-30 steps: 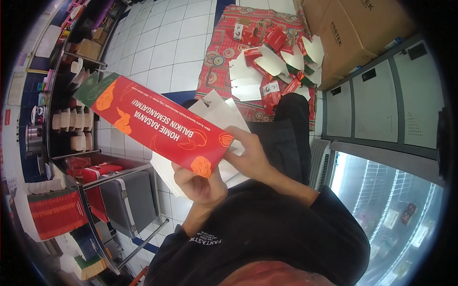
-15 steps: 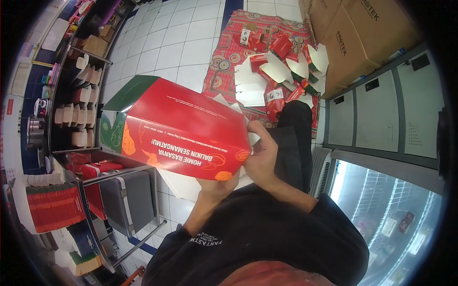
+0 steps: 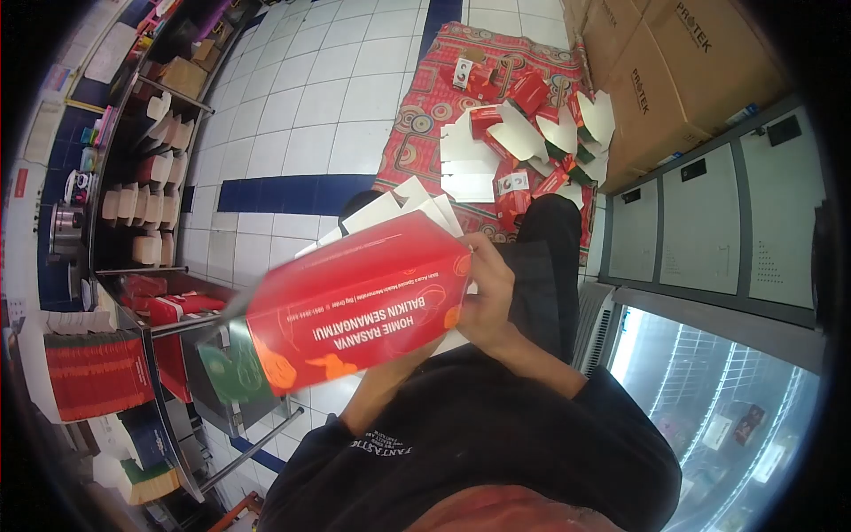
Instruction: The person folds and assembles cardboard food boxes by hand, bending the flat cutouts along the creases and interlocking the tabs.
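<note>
A red cardboard food box (image 3: 355, 301) with a green end panel and white and orange print is held tilted in front of my body. My right hand (image 3: 487, 291) grips its right end, fingers closed at the edge. From below, my left hand (image 3: 401, 371) is against the near side of the box, its fingers hidden behind the cardboard. White cardboard flaps or sheets (image 3: 403, 202) show beyond the far edge of the box.
A patterned red mat (image 3: 417, 115) on the tiled floor carries several red-and-white boxes (image 3: 519, 133). Large brown cartons (image 3: 660, 106) and grey lockers (image 3: 700, 217) line the right, with a lit glass-door fridge (image 3: 709, 417) nearer. Racks at left hold stacked red cartons (image 3: 99, 377).
The box has swung: its green left end dropped toward me and tilted, showing more of the white cardboard behind. My hands keep hold near the same spot.
</note>
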The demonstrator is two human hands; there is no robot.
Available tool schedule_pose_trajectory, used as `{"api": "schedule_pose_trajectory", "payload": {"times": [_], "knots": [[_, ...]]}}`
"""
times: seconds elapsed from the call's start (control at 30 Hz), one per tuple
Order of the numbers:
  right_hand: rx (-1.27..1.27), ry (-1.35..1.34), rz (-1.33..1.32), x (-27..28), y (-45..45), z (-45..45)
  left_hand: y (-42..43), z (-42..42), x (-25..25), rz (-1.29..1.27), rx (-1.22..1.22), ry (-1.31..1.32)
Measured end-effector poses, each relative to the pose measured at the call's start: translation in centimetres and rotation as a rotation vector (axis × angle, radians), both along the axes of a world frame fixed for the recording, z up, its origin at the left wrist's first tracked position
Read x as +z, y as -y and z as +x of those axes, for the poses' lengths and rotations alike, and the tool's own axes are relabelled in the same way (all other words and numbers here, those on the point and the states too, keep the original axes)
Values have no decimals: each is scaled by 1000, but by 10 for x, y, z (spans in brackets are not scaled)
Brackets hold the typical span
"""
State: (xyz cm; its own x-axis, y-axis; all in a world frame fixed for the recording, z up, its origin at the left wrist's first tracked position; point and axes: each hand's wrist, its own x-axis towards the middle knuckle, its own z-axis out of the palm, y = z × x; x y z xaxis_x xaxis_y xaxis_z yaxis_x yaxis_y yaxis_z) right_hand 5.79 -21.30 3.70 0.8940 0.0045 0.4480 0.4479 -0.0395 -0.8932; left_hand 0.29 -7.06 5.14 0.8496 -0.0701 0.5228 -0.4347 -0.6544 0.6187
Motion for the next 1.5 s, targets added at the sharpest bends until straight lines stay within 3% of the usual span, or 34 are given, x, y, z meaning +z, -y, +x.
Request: {"api": "schedule_pose_trajectory", "payload": {"times": [0.07,0.2,0.23,0.3,0.4,0.47,0.6,0.77,0.8,0.87,0.93,1.0,1.07,1.13,1.27,1.33,1.37,1.43,1.5], "knots": [[43,124,-175,-3,3,3,-2,5,-3,85,104,174],[95,273,-373,-2,1,10,-17,23,12,-249,198,20],[112,270,-359,-5,-1,8,-9,27,17,-458,271,-7],[134,271,-346,-6,-2,4,-6,30,16,-506,229,-32],[145,62,-170,-5,0,3,1,30,10,-589,169,-59],[155,-39,-14,0,2,5,6,23,10,-796,164,-171],[192,14,-74,-8,4,12,10,15,0,-890,126,-258],[303,-181,128,-9,5,16,0,15,5,-830,8,-388],[301,-178,126,-11,5,16,0,15,8,-831,5,-386],[320,-171,121,-20,4,14,-1,11,12,-863,-98,-32],[374,-125,21,-28,6,14,-3,1,16,-1065,50,-82],[437,-73,-81,-26,11,15,-2,2,27,-992,338,-151],[559,-77,-108,-13,18,12,-2,4,9,-811,299,-79],[599,-33,-85,-14,23,6,-20,12,18,-249,139,-10],[304,124,-141,-3,23,-5,-33,20,6,78,-20,-74],[180,-136,65,-23,10,-15,-32,20,3,211,-58,-92],[147,-243,193,-25,6,-18,-30,16,4,52,-75,-160],[143,-219,154,-22,3,-17,-25,6,3,-109,-100,-224],[263,3,116,-11,4,-10,-24,-19,-1,-798,-216,-349]]}}
